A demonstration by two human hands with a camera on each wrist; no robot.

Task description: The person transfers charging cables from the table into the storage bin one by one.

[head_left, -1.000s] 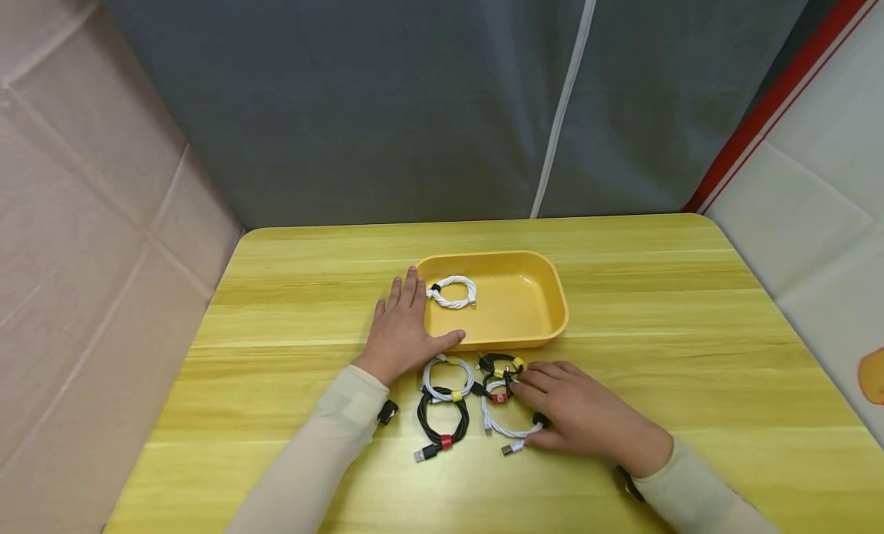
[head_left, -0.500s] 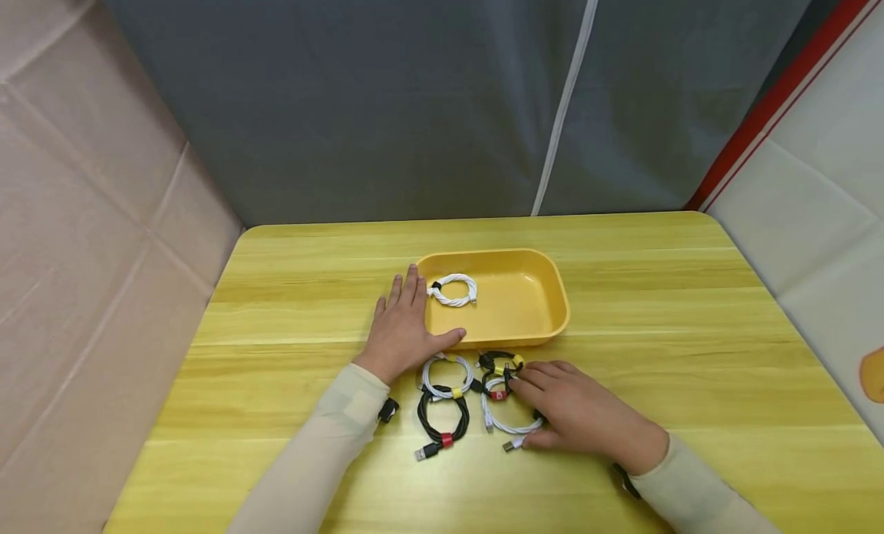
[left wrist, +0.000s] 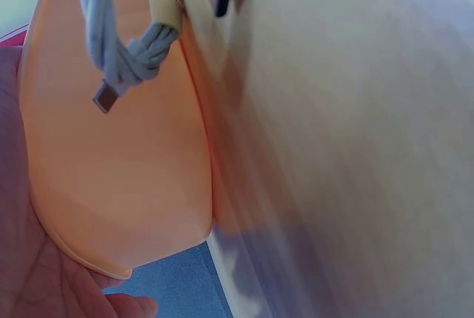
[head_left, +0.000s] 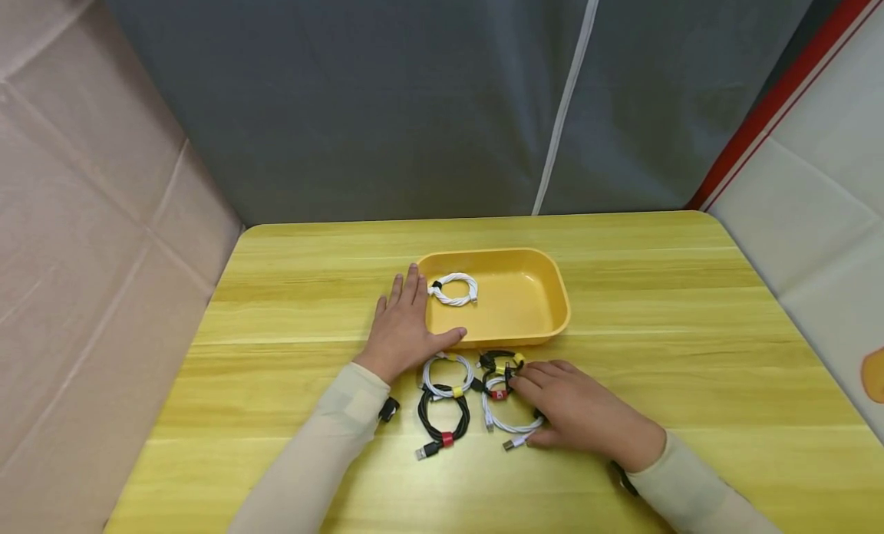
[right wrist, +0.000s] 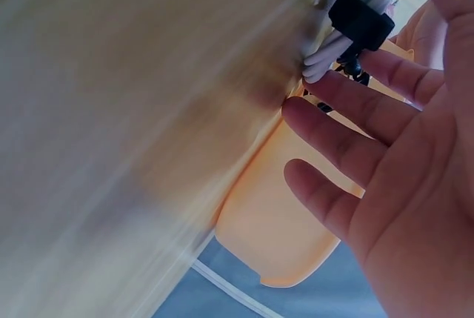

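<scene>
A yellow tray (head_left: 561,308) sits mid-table with one coiled white cable (head_left: 452,290) inside. My left hand (head_left: 407,319) lies flat on the table against the tray's near-left corner, thumb along its front wall (left wrist: 118,184). Several coiled cables lie in front of the tray: white with a yellow tie (head_left: 447,377), black with a red tie (head_left: 442,423), black with a yellow tie (head_left: 500,361), and white with a red tie (head_left: 500,415). My right hand (head_left: 539,407) rests over this last cable (right wrist: 355,25), fingers (right wrist: 348,147) spread and nearly straight.
The yellow wooden table (head_left: 691,327) is bordered by a grey curtain (head_left: 414,97) at the back, a beige panel (head_left: 83,250) on the left and a white sheet (head_left: 829,235) on the right. A small black object (head_left: 388,410) lies by my left forearm.
Almost nothing differs. My right hand has crept slightly left over the white cable with the red tie. The left hand has stayed in place.
</scene>
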